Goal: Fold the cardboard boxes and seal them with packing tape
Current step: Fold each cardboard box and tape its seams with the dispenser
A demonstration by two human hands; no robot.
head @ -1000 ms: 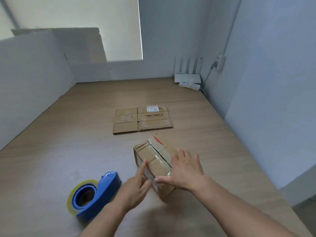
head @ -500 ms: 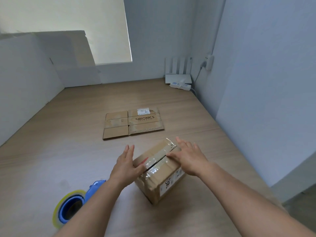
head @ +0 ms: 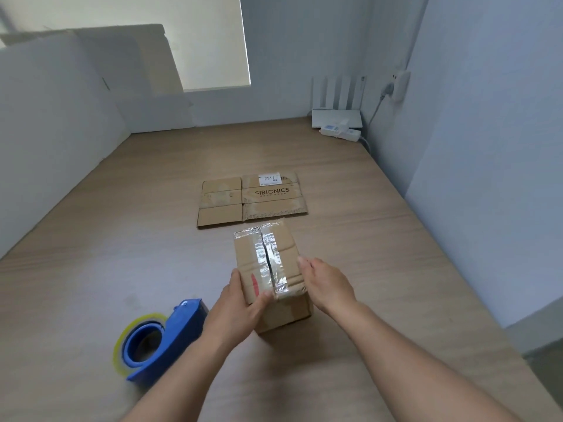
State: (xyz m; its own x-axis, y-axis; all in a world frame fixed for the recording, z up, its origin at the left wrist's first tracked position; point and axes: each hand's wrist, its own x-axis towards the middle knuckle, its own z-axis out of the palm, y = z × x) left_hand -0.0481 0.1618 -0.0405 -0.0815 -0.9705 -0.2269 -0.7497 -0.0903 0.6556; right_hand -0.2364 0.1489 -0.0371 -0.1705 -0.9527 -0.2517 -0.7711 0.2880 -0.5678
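Observation:
A small folded cardboard box stands on the wooden table, its top seam covered by clear tape and running away from me. My left hand grips its near left corner, thumb on top by a red mark. My right hand holds the right side with the thumb along the top edge. A flattened cardboard box printed SIBIONICS lies just beyond. A blue tape dispenser with a yellowish roll lies to the left of my left forearm.
The wooden table is walled by white boards on the left and a grey wall on the right. A white router and a power strip sit in the far right corner. The table's edge drops off at near right.
The box has been turned so its taped seam now points away from me. Both hands shifted from its top flaps to its near sides.

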